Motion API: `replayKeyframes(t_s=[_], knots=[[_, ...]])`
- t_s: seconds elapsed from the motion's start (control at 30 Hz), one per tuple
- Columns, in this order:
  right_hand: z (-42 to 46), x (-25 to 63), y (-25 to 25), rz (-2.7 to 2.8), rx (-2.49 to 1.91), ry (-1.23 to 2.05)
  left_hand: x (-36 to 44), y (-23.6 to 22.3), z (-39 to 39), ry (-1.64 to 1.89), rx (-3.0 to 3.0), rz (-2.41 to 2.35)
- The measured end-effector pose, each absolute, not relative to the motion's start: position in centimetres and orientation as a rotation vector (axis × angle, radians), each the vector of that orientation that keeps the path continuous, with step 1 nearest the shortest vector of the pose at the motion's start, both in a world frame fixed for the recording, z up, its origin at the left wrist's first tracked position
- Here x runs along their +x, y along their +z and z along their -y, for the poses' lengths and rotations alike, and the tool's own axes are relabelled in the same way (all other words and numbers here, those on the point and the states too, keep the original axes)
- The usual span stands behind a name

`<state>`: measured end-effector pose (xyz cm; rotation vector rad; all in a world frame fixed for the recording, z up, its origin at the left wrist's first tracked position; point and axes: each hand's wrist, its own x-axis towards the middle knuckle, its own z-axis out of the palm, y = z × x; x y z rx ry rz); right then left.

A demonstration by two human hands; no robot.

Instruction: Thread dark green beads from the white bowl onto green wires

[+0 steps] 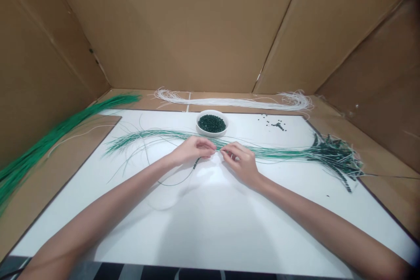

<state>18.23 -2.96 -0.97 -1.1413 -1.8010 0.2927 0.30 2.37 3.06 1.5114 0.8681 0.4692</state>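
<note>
My left hand point(194, 149) is closed in a pinch on a thin green string. Several dark beads point(196, 163) sit on this string just below the fingers, and its tail loops down to the left over the white board. Facing it, fingertips almost meeting, my right hand point(242, 162) pinches something too small to make out. Behind both hands runs a long bundle of green strands point(278, 153), its right end thick with dark beaded tips point(337, 155). Just beyond my left hand stands a white bowl point(201, 132) holding dark green beads point(211, 123).
Loose beads point(278, 125) lie scattered right of the bowl. White strands point(229, 103) stretch along the back edge of the white board point(210, 232). More green strands point(62, 133) lie at the left, and cardboard walls point(183, 30) enclose the back and sides.
</note>
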Motion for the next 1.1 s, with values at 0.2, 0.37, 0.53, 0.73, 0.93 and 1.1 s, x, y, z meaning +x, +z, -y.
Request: replayKeyframes(t_s=[0.2,0.37,0.53,0.73,0.93,1.1], knots=[[3.0,18.2,-0.8,1.794,-1.153,0.305,-0.1,2.4,-2.8,0.441,1.915,-1.025],[3.0,18.2,-0.8,1.790,-1.154,0.346,0.2,2.6,-2.0,0.455,2.041,-1.024],[2.9,18.3,-0.9,1.789,-1.142,0.375,1.3,1.9,-0.3,0.703,1.965,-1.046],[2.9,18.3,-0.5,1.721,-1.157,0.491,1.5,0.5,0.0,0.902,1.858,-1.207],[2.6,18.1,-1.0,1.458,-1.205,0.868,1.6,0.3,0.2,0.931,1.762,-1.165],[2.2,18.1,-1.6,1.172,-1.158,1.119,1.6,0.0,0.1,0.976,1.805,-1.172]])
